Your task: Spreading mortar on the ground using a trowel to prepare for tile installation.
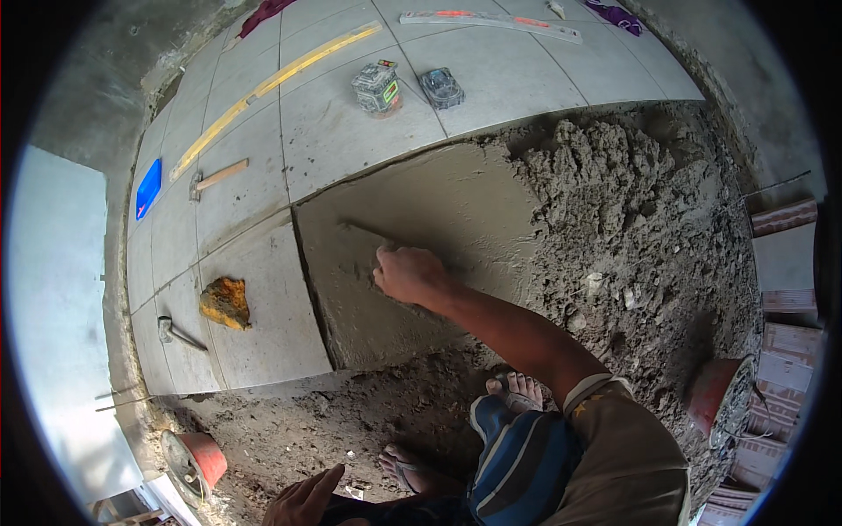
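Observation:
My right hand (410, 273) is closed over a mortar-coated trowel (367, 232). Only a thin strip of the tool shows beyond my fingers; my hand and the grey mortar hide the remainder. It lies against a smooth bed of wet mortar (368, 302), beside the edge of a laid grey tile (267, 307). At the lower edge, near my leg, my left hand (305, 501) holds nothing, its fingers stretched out.
On the tiles are an orange-stained sponge (225, 303), a mallet (180, 333), a hammer (217, 179), a yellow level (276, 83), a laser level (377, 88) and a dark case (441, 88). Rough mortar (614, 210) lies right. Buckets (203, 458) (715, 394) flank me.

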Demonstrator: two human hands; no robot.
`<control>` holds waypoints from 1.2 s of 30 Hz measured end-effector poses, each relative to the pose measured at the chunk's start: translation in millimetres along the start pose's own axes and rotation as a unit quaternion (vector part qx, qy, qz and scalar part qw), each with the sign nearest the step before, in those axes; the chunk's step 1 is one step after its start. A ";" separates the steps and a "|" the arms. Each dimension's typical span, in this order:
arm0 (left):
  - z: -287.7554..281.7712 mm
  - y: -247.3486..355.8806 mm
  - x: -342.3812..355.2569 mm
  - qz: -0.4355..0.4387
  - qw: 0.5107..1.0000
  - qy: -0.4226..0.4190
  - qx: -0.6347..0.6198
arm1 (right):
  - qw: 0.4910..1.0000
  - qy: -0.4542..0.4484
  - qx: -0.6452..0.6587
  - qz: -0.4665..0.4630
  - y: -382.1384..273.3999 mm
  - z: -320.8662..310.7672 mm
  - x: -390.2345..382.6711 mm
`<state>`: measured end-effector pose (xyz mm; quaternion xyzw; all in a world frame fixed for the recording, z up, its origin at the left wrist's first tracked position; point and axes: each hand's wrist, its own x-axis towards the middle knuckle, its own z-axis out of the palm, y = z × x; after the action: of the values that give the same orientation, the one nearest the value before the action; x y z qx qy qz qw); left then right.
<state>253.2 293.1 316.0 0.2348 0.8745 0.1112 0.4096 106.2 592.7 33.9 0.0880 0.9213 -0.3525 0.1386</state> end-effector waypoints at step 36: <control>-11.4 -23.3 7.8 0.031 0.999 -0.007 0.020 | 0.957 0.169 -0.112 0.208 181.6 -98.5 -75.3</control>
<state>232.7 276.8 309.1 0.2713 0.8658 0.1045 0.4072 205.6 787.9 14.5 0.3202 0.9262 -0.1898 0.0600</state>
